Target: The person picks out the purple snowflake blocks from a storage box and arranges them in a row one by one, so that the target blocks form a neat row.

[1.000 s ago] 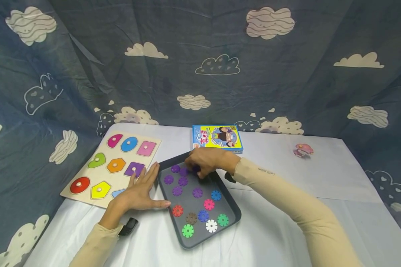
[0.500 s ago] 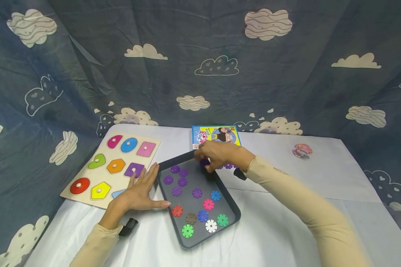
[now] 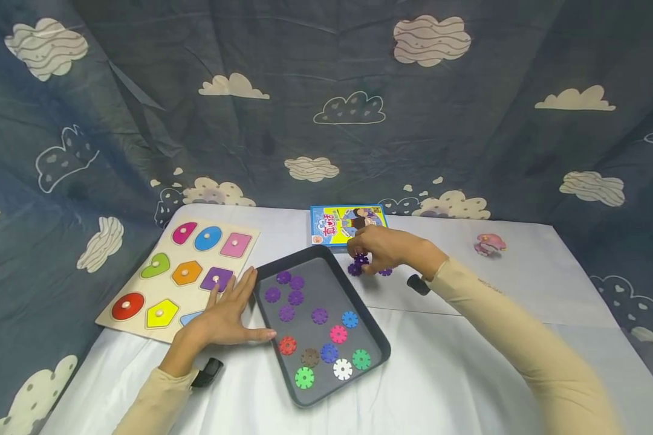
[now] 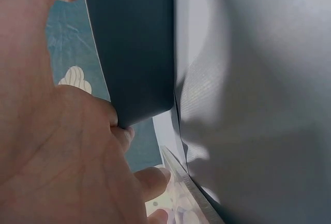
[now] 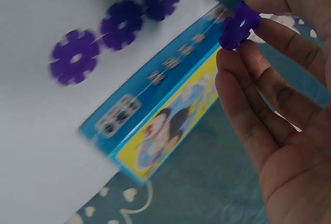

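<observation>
My right hand point(image 3: 386, 248) is beyond the tray's far right corner, above the white tabletop. In the right wrist view its thumb and fingers pinch a purple notched plastic disc point(image 5: 232, 33). Near it, three more purple discs point(image 5: 116, 19) lie in a row on the cloth, partly hidden by the hand in the head view. My left hand point(image 3: 217, 320) has its fingers spread and touches the left side of the dark grey tray point(image 3: 326, 278). Inside that tray lie several purple discs point(image 3: 295, 297), plus single red, brown, white, pink, blue and green ones.
A blue and yellow card box point(image 3: 326, 226) lies just behind the right hand. To the left is a wooden shape puzzle board point(image 3: 182, 296) with coloured knobbed pieces. A small pink toy point(image 3: 490, 244) sits at the right. A dark cloud-print curtain point(image 3: 283, 139) hangs behind.
My right hand has lifted a purple disc from the tray's far end and carried it right, over the rim to the discs on the table. The left hand has stayed at the tray.
</observation>
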The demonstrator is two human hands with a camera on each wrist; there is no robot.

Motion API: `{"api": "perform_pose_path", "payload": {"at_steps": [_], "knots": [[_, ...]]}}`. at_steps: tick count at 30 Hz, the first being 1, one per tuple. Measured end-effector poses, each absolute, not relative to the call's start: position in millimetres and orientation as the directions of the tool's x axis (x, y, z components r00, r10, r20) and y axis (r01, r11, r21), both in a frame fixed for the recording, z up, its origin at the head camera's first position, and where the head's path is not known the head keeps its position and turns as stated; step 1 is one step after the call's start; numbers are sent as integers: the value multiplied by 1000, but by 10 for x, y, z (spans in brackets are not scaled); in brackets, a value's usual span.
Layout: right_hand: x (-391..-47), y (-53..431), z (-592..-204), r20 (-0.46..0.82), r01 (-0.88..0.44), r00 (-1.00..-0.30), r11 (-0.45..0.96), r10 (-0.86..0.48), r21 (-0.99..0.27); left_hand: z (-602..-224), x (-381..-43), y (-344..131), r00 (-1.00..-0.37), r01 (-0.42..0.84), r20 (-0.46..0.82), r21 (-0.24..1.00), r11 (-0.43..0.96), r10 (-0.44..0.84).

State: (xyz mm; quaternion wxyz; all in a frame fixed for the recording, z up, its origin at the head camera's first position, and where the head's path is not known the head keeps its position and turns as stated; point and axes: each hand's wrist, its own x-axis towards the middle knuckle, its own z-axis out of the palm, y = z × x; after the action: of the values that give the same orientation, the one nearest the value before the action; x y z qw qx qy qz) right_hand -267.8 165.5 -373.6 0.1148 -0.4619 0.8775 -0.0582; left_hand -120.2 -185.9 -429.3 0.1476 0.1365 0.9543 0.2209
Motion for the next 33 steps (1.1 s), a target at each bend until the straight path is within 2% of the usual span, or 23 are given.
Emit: {"api": "perform_pose_path", "payload": {"at_steps": [15,23,33], "knots": [[-2732,2210,-3971,-201,-686,-648,678,-734,-265,-4286,-1189,-1851,-917,187,-232,466,865,323],[-2753,2402,-4103,-208,-622,-714,742,-668,-249,-4290,-1192,-1861,-918,193,-226,468,863,327],[-2741,2517,-4281,-178,-596,-743,759,-645,-261,-4269,-1200,-1846,-914,184,-241,473,862,327]]}}
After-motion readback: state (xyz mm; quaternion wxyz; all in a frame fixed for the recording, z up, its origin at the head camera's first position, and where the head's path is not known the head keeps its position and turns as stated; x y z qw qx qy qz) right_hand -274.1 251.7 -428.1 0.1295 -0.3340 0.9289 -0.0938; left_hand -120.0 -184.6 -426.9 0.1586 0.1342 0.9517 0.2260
